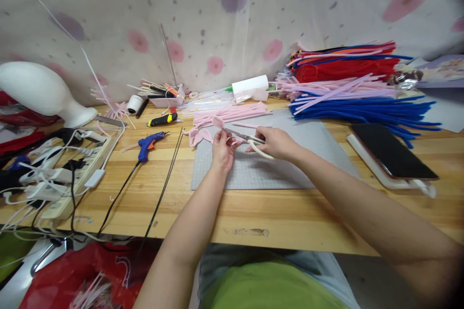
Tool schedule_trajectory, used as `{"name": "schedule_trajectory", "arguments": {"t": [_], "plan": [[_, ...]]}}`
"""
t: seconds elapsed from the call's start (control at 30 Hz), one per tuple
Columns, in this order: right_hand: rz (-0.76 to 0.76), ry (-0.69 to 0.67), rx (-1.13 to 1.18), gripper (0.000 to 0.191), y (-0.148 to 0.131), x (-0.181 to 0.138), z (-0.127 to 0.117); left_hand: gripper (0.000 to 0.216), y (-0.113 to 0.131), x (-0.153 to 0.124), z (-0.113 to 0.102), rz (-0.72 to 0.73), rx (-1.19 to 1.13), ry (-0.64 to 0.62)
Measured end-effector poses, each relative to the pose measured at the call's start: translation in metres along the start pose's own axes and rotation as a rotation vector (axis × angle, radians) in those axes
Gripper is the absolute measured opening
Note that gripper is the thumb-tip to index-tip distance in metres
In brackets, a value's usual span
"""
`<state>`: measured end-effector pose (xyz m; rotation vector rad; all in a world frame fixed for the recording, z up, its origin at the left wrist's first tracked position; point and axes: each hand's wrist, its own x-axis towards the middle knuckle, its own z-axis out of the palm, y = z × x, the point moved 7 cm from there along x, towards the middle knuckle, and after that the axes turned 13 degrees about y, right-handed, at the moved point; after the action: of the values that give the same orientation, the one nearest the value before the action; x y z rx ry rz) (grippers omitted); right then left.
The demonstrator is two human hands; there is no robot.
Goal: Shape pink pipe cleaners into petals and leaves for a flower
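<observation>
My left hand [222, 147] pinches a pink pipe-cleaner petal [218, 122] above the grey cutting mat [290, 169]. Gripped in my right hand [277, 143] are cream-handled scissors [250, 141], with the blades pointing left toward the petal and close to my left fingers. Finished pink petal shapes [199, 135] lie on the mat's far left corner. Just behind them lies a bundle of pink pipe cleaners [232, 114].
A blue glue gun [149, 143] and its black cord lie left of the mat. A power strip [72, 164] with plugs sits at far left. Stacked red, pink and blue pipe cleaners [348, 87] fill the back right. A dark phone [391, 149] rests at right.
</observation>
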<state>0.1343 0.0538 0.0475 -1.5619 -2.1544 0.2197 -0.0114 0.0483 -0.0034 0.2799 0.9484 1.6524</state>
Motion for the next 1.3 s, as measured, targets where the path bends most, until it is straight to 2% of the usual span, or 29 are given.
{"name": "schedule_trajectory", "arguments": {"t": [0.23,0.37,0.77,0.97,1.07,1.23,1.3], "plan": [[-0.006,0.015,0.005,0.042,-0.001,0.0,-0.003,0.019,0.005,-0.001,0.0,-0.015,-0.016,-0.006],[-0.015,0.015,0.006,0.042,-0.001,-0.001,-0.002,0.018,0.01,0.001,-0.001,0.032,-0.016,0.024],[-0.018,0.001,-0.004,0.04,-0.002,-0.002,0.0,0.007,0.009,0.008,-0.008,0.026,-0.031,0.101],[-0.066,0.029,-0.034,0.041,-0.006,-0.002,-0.001,0.006,0.011,0.008,-0.009,0.039,-0.07,0.119],[-0.077,0.039,-0.044,0.04,-0.007,-0.001,-0.001,0.007,0.012,0.007,-0.008,0.044,-0.069,0.113],[-0.035,0.063,-0.05,0.039,-0.001,0.002,-0.001,0.017,0.011,0.004,0.0,0.03,-0.041,0.022],[-0.011,0.069,-0.058,0.039,0.005,0.002,0.0,0.012,0.01,0.004,0.0,0.023,-0.026,0.024]]}}
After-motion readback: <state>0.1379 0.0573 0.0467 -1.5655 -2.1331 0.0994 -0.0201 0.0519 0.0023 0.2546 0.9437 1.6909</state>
